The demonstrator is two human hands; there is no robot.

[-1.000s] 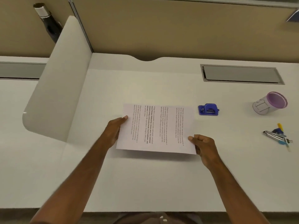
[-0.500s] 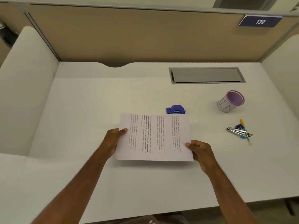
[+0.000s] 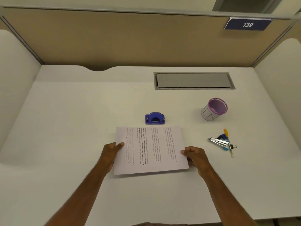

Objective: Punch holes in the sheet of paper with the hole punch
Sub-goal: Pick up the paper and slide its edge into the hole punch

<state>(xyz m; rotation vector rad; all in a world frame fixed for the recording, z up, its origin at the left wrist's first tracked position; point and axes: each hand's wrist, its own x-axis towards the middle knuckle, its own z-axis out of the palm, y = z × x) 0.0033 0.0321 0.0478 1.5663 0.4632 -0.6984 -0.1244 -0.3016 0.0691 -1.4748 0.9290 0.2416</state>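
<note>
Now the left hand [image 3: 109, 154] and the right hand [image 3: 196, 156] each pinch a side edge of the one sheet of paper [image 3: 150, 150], held just short of the single blue hole punch [image 3: 154, 118]. Best to keep the sheet flat and slide its far edge squarely into the slot. Further right: one purple cup [image 3: 213, 109], one stapler [image 3: 219, 141]

The print on the sheet of paper [image 3: 150, 150] was too small to read. Fingers of both hands lay hidden beneath its side edges, and the picture's bottom edge cut off both forearms.
</note>
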